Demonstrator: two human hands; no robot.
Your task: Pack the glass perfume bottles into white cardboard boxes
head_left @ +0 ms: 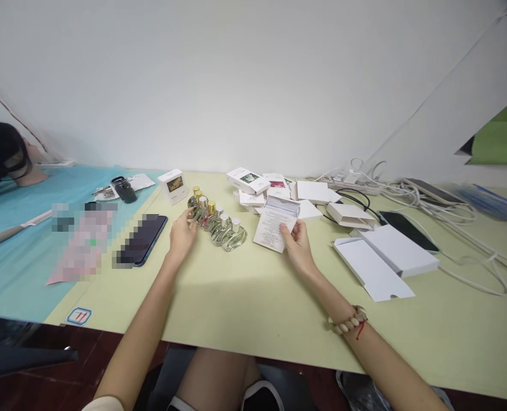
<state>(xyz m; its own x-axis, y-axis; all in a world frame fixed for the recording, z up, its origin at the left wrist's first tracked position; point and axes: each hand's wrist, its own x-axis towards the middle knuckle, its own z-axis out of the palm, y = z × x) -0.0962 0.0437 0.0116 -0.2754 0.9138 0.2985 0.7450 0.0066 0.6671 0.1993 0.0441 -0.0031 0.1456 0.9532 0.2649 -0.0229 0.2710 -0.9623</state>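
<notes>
Right hand (297, 244), seen from the head camera, pinches a small white carton (273, 228) between thumb and fingers, its printed face toward the viewer, held above a pale yellow table (236, 308). Left hand (182, 235), fingers loosely bent, is at the left side of a cluster of small glass bottles (217, 232) with gold and silver caps; whether it grips one cannot be told. The bottles lie between the two hands. Just beyond the carton is a pile of white boxes (249, 181); to its right lies an opened white box (399, 251). Near the left forearm lies a dark phone (151, 242).
</notes>
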